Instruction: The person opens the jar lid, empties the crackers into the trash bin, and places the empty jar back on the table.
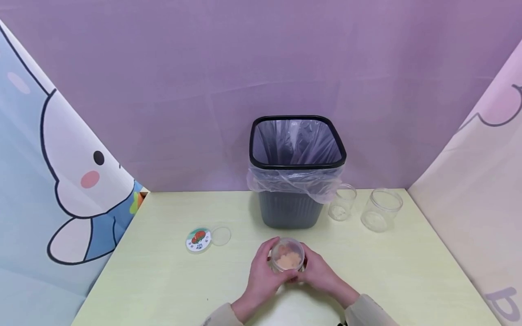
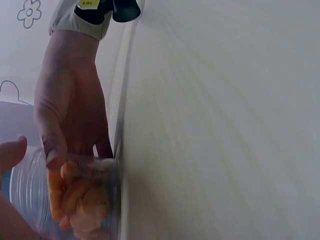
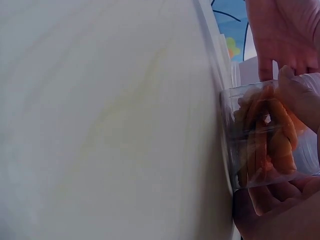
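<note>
A clear jar point(image 1: 287, 256) with orange, curved pieces point(image 3: 275, 137) inside stands on the table in front of the bin. My left hand point(image 1: 265, 274) curves around its left side, thumb across the near edge and fingers toward the far rim. On the other side my right hand point(image 1: 320, 274) holds the jar too. The left wrist view shows my right hand point(image 2: 75, 110) with its thumb against the jar wall point(image 2: 30, 185). Whether a lid covers the jar is hard to tell.
A grey bin point(image 1: 289, 210) with a black rim and clear liner stands behind the jar. Two clear jars, a narrow one point(image 1: 341, 203) and a wider one point(image 1: 379, 213), stand right of it. A round printed lid point(image 1: 198, 239) and a clear disc point(image 1: 221, 236) lie left.
</note>
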Motion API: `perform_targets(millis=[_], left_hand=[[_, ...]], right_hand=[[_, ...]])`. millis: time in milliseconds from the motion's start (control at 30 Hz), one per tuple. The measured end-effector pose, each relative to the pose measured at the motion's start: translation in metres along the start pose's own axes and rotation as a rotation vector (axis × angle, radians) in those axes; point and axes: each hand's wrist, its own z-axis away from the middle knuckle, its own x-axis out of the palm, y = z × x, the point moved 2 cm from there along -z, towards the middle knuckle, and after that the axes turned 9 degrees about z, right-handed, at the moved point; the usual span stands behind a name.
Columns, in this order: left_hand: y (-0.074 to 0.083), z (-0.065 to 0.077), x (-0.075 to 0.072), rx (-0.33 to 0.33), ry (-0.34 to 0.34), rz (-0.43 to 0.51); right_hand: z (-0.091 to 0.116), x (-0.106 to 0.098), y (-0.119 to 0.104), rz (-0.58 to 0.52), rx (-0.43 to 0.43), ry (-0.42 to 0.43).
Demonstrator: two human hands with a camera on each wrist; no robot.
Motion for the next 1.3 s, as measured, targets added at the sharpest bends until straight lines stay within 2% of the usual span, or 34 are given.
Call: perform_targets(millis=[300, 433, 533, 700, 833, 933, 1133, 1300], left_hand=[[0.002, 0.004, 0.008, -0.017, 0.082, 0.037], [0.001, 0.004, 0.009, -0.017, 0.096, 0.043], [0.002, 0.004, 0.008, -0.025, 0.085, 0.050], [0.004, 0.001, 0.003, -0.025, 0.017, 0.076], [0.005, -0.009, -0.006, 0.004, -0.057, 0.093], [0.005, -0.022, -0.014, 0.017, -0.149, 0.119], [0.003, -0.049, -0.031, 0.025, -0.408, 0.177], [-0.002, -0.067, -0.042, 0.046, -0.637, 0.115]], right_hand=[[0.000, 0.002, 0.000, 0.007, 0.006, 0.010], [0.000, 0.002, 0.000, 0.012, 0.008, 0.011], [0.000, 0.001, 0.000, 0.024, 0.008, 0.014], [0.000, 0.000, 0.001, 0.027, -0.003, 0.010], [0.001, 0.001, 0.000, 0.005, 0.000, -0.003], [0.001, 0.001, 0.000, -0.015, 0.003, -0.011], [0.001, 0.001, 0.000, -0.022, -0.006, -0.007], [0.001, 0.001, -0.002, -0.038, -0.004, -0.008]])
